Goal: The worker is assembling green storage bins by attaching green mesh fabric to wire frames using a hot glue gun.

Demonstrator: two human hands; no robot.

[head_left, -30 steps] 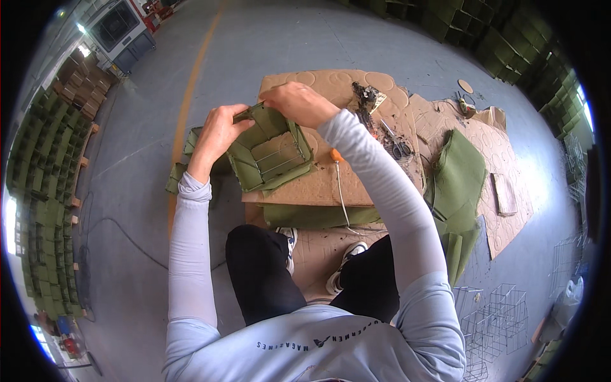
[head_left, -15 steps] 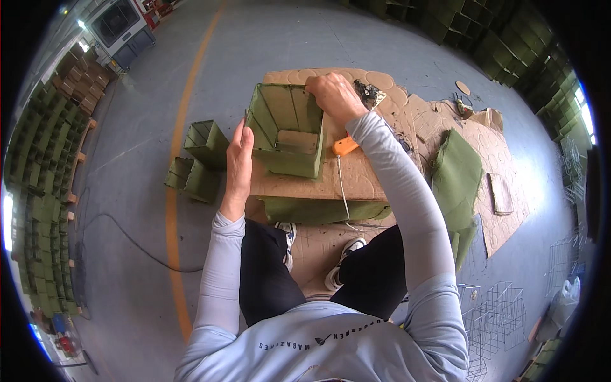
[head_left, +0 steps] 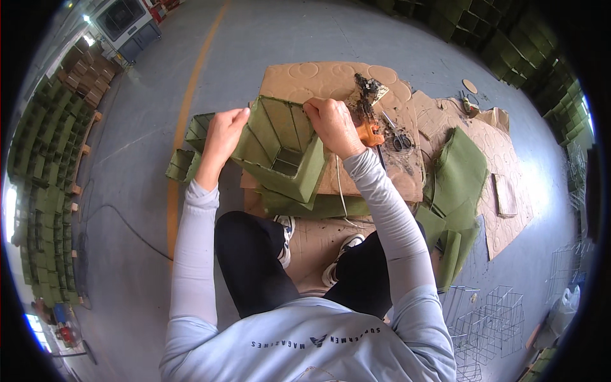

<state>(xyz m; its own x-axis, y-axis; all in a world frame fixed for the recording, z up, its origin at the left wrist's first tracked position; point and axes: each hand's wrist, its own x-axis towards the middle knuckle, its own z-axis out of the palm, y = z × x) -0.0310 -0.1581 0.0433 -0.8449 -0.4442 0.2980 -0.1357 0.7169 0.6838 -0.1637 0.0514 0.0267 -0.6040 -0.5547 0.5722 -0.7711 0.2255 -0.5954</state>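
Note:
A green fabric box with a wire frame [head_left: 296, 173] is tilted between my hands, its open mouth facing up and away from me. My left hand [head_left: 221, 137] is closed on the left side of the rim, thumb on top. At the rim's far right corner my right hand [head_left: 333, 126] pinches the edge, fingers curled. Just right of that hand lies an orange glue gun [head_left: 369, 134], partly covered by it, with a white cord [head_left: 340, 188] running toward me. Scissors [head_left: 401, 141] rest farther right on the cardboard-topped work surface [head_left: 305, 79].
Two smaller green boxes [head_left: 182, 164] stand on the floor at left. Green fabric [head_left: 455, 175] is heaped at right on cardboard sheets [head_left: 509, 159]. Dark scraps [head_left: 369, 95] litter the work surface. Wire frames [head_left: 490, 325] sit at lower right; stacked green boxes [head_left: 48, 184] line the left.
The box has moved toward me and tilted, its mouth turning. My left hand shifted left with its side of the rim. The right hand moved slightly nearer, uncovering the scissors.

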